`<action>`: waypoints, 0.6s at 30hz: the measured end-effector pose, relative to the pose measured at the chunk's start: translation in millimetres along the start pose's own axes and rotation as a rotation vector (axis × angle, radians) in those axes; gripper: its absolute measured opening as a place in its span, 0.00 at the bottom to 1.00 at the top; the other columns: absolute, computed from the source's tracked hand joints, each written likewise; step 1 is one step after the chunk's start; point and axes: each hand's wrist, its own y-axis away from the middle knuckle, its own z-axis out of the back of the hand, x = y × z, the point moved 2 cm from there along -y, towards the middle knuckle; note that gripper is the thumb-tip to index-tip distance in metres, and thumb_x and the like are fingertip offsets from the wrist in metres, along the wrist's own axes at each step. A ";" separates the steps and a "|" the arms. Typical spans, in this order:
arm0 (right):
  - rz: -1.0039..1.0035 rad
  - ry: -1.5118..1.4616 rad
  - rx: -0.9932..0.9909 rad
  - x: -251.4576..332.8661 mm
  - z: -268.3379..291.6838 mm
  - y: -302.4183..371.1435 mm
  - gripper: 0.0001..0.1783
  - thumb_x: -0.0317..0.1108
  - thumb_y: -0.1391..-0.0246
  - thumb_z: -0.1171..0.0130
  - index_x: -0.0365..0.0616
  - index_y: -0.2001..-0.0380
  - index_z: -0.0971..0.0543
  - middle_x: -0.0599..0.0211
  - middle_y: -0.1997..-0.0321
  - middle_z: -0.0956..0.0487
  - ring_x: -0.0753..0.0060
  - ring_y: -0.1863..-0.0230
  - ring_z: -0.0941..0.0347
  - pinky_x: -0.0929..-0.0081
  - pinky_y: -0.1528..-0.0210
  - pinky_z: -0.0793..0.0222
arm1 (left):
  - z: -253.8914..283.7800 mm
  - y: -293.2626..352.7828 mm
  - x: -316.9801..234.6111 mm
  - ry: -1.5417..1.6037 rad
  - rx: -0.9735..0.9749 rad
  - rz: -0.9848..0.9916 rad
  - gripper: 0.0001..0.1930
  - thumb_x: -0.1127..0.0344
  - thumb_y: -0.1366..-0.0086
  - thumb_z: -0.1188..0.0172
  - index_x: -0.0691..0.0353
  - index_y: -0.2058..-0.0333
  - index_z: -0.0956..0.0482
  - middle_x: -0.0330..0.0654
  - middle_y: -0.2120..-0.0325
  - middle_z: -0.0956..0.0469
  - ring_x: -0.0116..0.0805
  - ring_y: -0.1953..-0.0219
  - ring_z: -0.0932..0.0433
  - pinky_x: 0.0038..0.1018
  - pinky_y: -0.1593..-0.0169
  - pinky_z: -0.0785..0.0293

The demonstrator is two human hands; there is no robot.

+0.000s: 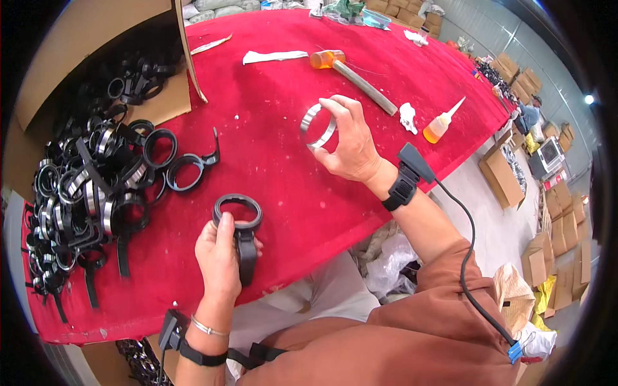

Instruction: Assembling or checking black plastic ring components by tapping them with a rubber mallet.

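Note:
My left hand [219, 256] is closed around the stem of a black ring-shaped part [246, 248], its round opening facing up. Raised over the table, my right hand [349, 138] pinches a shiny silver metal ring [308, 119] between thumb and fingers. The two held parts are apart from each other. Left of my left hand lies a big pile of black ring parts [90, 186], many with silver bands. One black ring part with a bent arm [187, 172] rests at the edge of that pile.
A red cloth [309, 206] covers the table. Beyond my right hand lie an orange-headed mallet [364, 87], a glue bottle with a long nozzle [441, 124], crumpled white tissue [407, 118] and a white strip [275, 56]. An open cardboard box [96, 45] holding black parts stands at far left.

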 end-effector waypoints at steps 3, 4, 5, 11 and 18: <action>-0.114 -0.225 0.014 28.6 6.5 18.1 0.38 0.28 0.63 0.33 0.39 0.47 0.39 0.52 0.49 0.34 0.56 0.44 0.36 0.63 0.42 0.37 | 0.2 4.6 -0.8 -0.033 0.003 0.003 0.21 0.53 0.32 0.52 0.69 0.57 0.32 0.51 0.68 0.21 0.30 0.80 0.25 0.24 0.75 0.25; -0.237 -0.425 0.076 38.7 7.7 28.5 0.38 0.28 0.64 0.32 0.38 0.47 0.39 0.53 0.51 0.32 0.60 0.49 0.33 0.64 0.45 0.34 | -1.6 9.2 -0.7 0.015 -0.018 0.003 0.20 0.53 0.32 0.52 0.69 0.56 0.32 0.51 0.66 0.22 0.30 0.79 0.25 0.24 0.75 0.26; -0.348 -0.618 0.128 42.4 11.5 33.4 0.38 0.28 0.64 0.32 0.38 0.48 0.38 0.54 0.53 0.31 0.63 0.53 0.29 0.66 0.48 0.32 | -5.5 10.1 -5.2 0.067 -0.036 -0.016 0.20 0.54 0.32 0.52 0.69 0.55 0.33 0.52 0.64 0.22 0.30 0.78 0.25 0.24 0.75 0.26; -0.363 -0.821 0.447 23.5 3.7 51.7 0.41 0.30 0.69 0.28 0.38 0.48 0.35 0.58 0.53 0.28 0.69 0.54 0.29 0.72 0.48 0.33 | 7.0 29.0 -15.3 0.227 0.095 0.138 0.21 0.53 0.33 0.50 0.66 0.53 0.34 0.55 0.58 0.25 0.34 0.73 0.22 0.26 0.71 0.23; -0.050 -0.281 0.817 5.2 10.5 34.5 0.43 0.44 0.69 0.30 0.36 0.47 0.33 0.46 0.48 0.30 0.50 0.47 0.34 0.62 0.41 0.39 | 10.5 57.6 -10.1 0.219 0.075 0.252 0.19 0.54 0.32 0.51 0.65 0.53 0.36 0.54 0.62 0.24 0.37 0.72 0.21 0.29 0.70 0.21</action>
